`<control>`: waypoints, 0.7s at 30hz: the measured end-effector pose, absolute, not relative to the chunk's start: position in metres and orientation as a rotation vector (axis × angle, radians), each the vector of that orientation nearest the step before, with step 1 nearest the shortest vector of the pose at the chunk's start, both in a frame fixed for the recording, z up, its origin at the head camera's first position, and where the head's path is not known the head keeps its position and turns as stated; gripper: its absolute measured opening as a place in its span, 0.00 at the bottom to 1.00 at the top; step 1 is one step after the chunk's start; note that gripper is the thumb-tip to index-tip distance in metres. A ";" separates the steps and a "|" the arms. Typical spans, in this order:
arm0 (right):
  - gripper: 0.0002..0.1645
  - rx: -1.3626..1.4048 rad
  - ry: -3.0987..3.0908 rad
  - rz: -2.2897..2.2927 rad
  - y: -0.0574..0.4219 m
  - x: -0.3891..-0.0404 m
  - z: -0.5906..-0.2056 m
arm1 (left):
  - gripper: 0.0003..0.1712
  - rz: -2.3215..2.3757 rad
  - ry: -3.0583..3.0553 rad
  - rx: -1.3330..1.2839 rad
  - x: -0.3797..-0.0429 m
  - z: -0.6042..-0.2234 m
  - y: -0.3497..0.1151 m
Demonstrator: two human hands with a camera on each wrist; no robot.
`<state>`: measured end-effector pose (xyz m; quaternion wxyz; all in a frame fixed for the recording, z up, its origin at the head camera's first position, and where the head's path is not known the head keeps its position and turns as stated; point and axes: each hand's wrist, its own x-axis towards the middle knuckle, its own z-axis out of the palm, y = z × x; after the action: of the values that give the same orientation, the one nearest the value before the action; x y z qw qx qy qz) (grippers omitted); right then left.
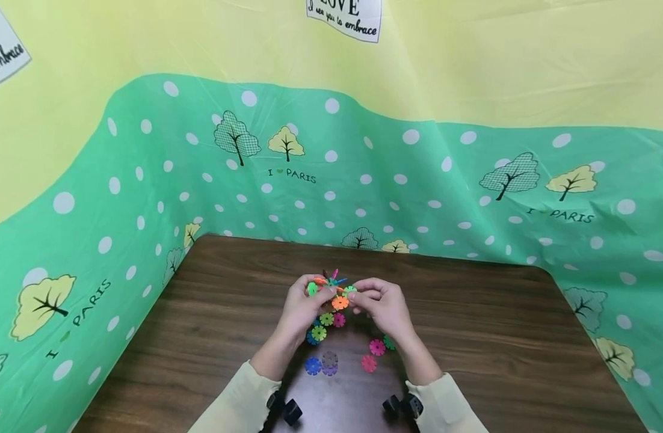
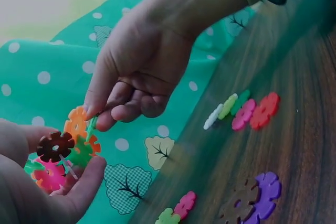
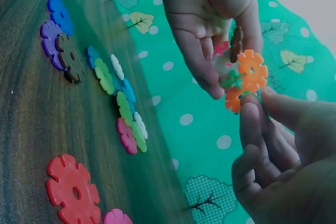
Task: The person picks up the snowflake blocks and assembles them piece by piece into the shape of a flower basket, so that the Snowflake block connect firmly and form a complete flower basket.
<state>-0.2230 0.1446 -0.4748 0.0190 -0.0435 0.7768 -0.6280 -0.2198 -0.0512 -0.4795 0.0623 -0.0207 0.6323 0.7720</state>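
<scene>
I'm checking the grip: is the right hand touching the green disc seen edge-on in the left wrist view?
Touching. The left wrist view shows the right hand pinching the green disc at its upper end, with no gap.

A multicoloured cluster of interlocked, notched, flower-shaped discs (image 2: 80, 152) is held in the air, a green disc (image 1: 350, 290) just beside it
</scene>
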 end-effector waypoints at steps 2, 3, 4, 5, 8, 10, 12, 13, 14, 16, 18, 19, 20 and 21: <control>0.14 -0.141 2.412 -1.951 0.144 -0.223 -0.473 | 0.26 2.348 1.857 -0.060 -0.221 -0.480 -0.053; 0.15 -0.149 2.415 -1.949 0.144 -0.222 -0.472 | 0.29 2.357 1.832 -0.060 -0.221 -0.480 -0.053; 0.15 -0.159 2.418 -1.944 0.144 -0.222 -0.472 | 0.30 2.365 1.811 -0.063 -0.221 -0.480 -0.054; 0.15 -0.173 2.425 -1.935 0.144 -0.221 -0.471 | 0.32 2.376 1.792 -0.071 -0.221 -0.480 -0.055; 0.16 -0.244 2.436 -1.902 0.144 -0.221 -0.470 | 0.33 2.401 1.741 -0.110 -0.221 -0.479 -0.057; 0.16 -0.301 2.431 -1.884 0.144 -0.221 -0.470 | 0.31 2.405 1.728 -0.141 -0.222 -0.478 -0.058; 0.17 -0.370 2.412 -1.872 0.145 -0.221 -0.470 | 0.29 2.398 1.730 -0.164 -0.222 -0.478 -0.061; 0.18 -0.405 2.397 -1.870 0.145 -0.222 -0.470 | 0.29 2.396 1.736 -0.171 -0.223 -0.478 -0.062; 0.19 -0.442 2.379 -1.867 0.146 -0.222 -0.470 | 0.28 2.394 1.745 -0.173 -0.223 -0.477 -0.063; 0.21 -0.495 2.351 -1.857 0.148 -0.224 -0.469 | 0.27 2.398 1.752 -0.184 -0.223 -0.476 -0.065; 0.22 -0.517 2.343 -1.833 0.150 -0.225 -0.469 | 0.26 2.414 1.746 -0.194 -0.224 -0.475 -0.066; 0.23 -0.511 2.348 -1.817 0.151 -0.226 -0.470 | 0.26 2.422 1.745 -0.193 -0.225 -0.474 -0.066; 0.23 -0.495 2.367 -1.792 0.151 -0.226 -0.470 | 0.27 2.428 1.744 -0.188 -0.225 -0.474 -0.066; 0.22 -0.473 2.396 -1.759 0.151 -0.227 -0.471 | 0.27 2.433 1.735 -0.187 -0.226 -0.473 -0.066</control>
<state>-0.2273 0.1513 -0.4714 0.0656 -0.1569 0.7943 -0.5832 -0.2262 -0.0658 -0.4732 0.0736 -0.0623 0.5779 0.8104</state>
